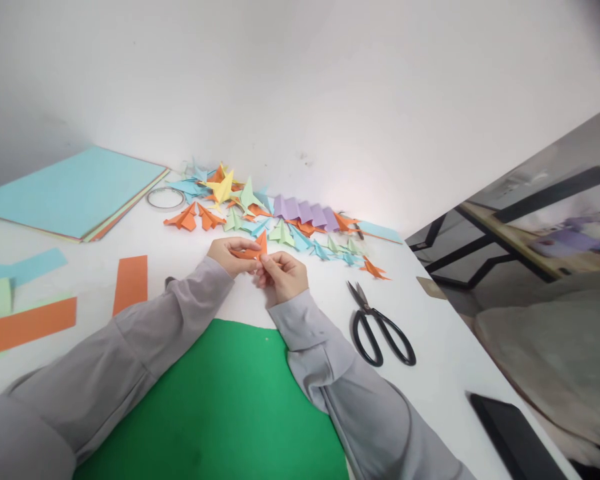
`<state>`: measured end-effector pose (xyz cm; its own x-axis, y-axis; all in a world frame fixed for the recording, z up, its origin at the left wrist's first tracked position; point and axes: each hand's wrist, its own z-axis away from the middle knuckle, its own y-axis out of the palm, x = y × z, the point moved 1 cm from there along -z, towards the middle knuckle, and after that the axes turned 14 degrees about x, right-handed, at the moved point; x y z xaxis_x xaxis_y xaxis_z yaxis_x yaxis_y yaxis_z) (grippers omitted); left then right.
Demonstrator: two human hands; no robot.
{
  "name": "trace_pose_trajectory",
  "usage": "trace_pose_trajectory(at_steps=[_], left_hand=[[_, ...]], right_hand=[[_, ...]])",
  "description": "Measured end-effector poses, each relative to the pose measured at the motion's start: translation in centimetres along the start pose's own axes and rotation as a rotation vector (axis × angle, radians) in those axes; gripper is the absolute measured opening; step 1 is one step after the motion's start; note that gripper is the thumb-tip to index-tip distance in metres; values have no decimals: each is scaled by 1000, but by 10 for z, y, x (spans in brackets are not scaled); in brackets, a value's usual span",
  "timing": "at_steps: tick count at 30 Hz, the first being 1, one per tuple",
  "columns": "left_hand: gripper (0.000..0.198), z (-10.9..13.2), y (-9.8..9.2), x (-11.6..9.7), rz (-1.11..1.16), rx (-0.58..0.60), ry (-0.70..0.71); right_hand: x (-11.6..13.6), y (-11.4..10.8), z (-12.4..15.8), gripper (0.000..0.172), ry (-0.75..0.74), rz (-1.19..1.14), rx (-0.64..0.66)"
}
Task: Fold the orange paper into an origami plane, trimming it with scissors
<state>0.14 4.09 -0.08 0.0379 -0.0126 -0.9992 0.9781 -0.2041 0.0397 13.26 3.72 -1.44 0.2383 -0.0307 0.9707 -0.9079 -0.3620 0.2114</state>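
Paper piece (263,241): orange, folded, pointed tip up; held betw. both hands over white counter (330,293), just past far edge of green mat (220,400). Can't tell if it touches counter.

L hand (236,255): fingers narrow, on left part of piece. R hand (286,275): thumb + fingertips pinching near base of tip. Exact fold hidden by fingers.

Nearby: folded shapes (283,233), mixed colours, just beyond hands; purple pleated strip (305,212) among them. Scissors (370,311) right of R hand, blades slightly apart.

Risks (my judgement): uneven pull betw. hands could tear piece or skew a crease; too hard a pinch could crush tip. Reaching fwd w/o clearance could knock shapes, prob. light & easily shifted. R sleeve (325,360) swung outward might catch scissor handles.
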Motion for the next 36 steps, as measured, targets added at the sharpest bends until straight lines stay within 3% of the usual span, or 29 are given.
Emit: trace_pose_trajectory(at_steps=[5,10,13,22,26,36], left_hand=[[35,-3,-1,3,-31,-62,8],[32,-2,3,-1,364,4,-74],[29,-1,5,-4,471,15,-99],[22,0,6,-7,488,-12,-166],[23,-1,7,-5,472,-9,-131],[20,-2,7,-1,475,-8,-57]], right_hand=[[0,-2,1,28,1,26,27],[1,0,3,28,-2,66,36],[2,1,3,28,-8,85,36],[4,3,4,33,10,68,54],[5,4,4,38,31,27,19],[5,2,1,37,131,-25,77]])
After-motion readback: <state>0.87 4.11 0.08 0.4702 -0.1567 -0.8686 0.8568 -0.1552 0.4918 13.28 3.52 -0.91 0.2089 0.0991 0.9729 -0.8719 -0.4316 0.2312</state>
